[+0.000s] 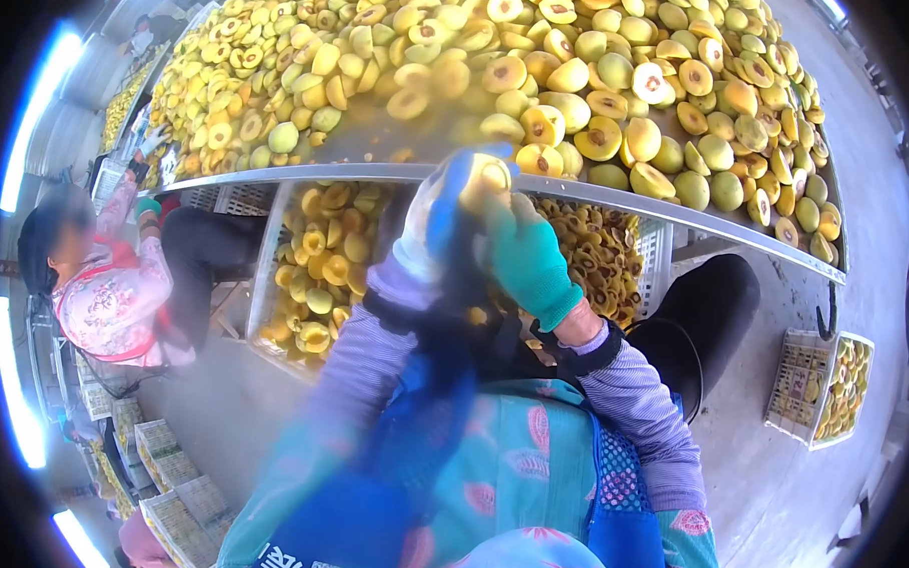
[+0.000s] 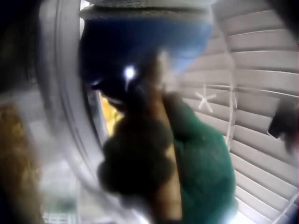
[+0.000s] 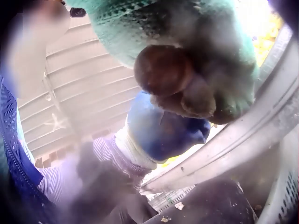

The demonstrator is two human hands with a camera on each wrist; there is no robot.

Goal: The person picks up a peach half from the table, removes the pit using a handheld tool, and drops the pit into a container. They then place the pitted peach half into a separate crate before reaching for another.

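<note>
In the head view my left hand (image 1: 427,223), in a white and blue glove, holds a halved yellow peach (image 1: 486,181) over the table's front edge. My right hand (image 1: 535,262), in a green glove, is close against it. The left wrist view shows the green fingers (image 2: 201,158) wrapped round a wooden-handled tool (image 2: 167,198), its upper end running up to the blue glove. From the right wrist, the round brown end of the handle (image 3: 163,70) sticks out of the green fist. The tool's working end is hidden.
Halved peaches (image 1: 600,139) cover the metal-edged table (image 1: 308,169). Below it stand a crate of peach halves (image 1: 320,269) and a heap of brown-centred pieces (image 1: 601,254). A white crate (image 1: 816,387) sits right on the floor; another person (image 1: 114,282) works at left.
</note>
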